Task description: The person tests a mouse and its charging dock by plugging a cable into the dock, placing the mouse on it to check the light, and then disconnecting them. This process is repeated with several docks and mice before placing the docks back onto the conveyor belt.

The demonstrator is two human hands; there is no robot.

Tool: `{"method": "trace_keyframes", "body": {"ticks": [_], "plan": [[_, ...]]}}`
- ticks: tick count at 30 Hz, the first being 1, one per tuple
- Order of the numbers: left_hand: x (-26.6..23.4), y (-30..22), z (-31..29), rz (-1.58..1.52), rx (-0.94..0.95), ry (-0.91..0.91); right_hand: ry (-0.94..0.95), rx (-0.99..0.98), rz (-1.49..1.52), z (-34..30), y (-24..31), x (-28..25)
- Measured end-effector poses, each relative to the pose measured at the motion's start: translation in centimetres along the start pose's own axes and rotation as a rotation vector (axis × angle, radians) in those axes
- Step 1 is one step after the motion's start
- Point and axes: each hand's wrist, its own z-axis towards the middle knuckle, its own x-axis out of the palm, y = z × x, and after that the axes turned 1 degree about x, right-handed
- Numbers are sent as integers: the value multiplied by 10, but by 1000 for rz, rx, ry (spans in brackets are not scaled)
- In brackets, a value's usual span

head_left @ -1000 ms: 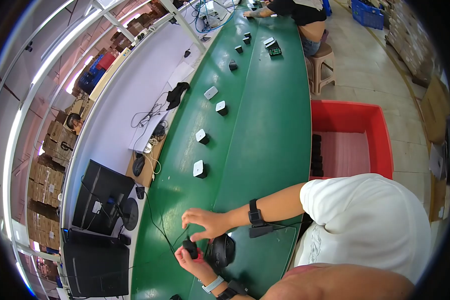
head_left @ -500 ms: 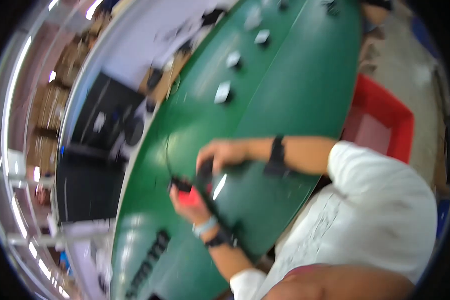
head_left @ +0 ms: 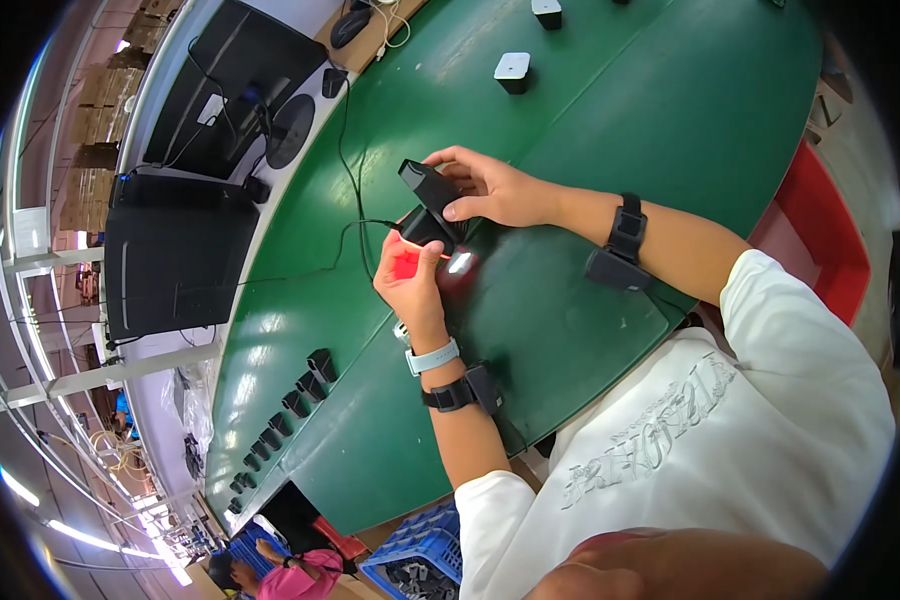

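Observation:
My left hand [head_left: 413, 288] is closed around a black corded device [head_left: 422, 229], and red light glows over its palm and fingers. My right hand [head_left: 498, 190] grips a black block-shaped piece [head_left: 429, 186] with slanted sides. That piece is tilted and lies right against the corded device, over the green table. Where the two meet is partly covered by my fingers. A thin black cable [head_left: 368, 222] runs from the device toward the back of the table. Black straps with small boxes sit on both my forearms.
Several small black blocks [head_left: 310, 386] stand in a row at the left of the green table [head_left: 570, 290]. White-topped black blocks [head_left: 512, 70] stand toward the far side. Monitors [head_left: 185, 250] line the back edge. A red bin [head_left: 820, 235] is at right, a blue crate [head_left: 420, 555] below.
The view has shifted and sharpened, bringing the row of black blocks more into sight. My hands have come closer together, with the black piece now up against the corded device.

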Motion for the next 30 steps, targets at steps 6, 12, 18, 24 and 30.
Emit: {"method": "trace_keyframes", "body": {"ticks": [6, 12, 18, 24, 30], "plan": [[1, 3, -2, -241, -131, 0, -76, -151, -192, -8, 3, 2], [9, -6, 3, -404, -171, 54, -106, -188, -329, -5, 7, 3], [4, 6, 0, -171, -126, 77, -99, -249, -424, -7, 7, 3], [3, 7, 0, -223, -148, 132, -115, -417, -652, -11, 10, 6], [1, 13, -3, -244, -182, 188, -147, -536, -676, -10, 2, 1]]}}
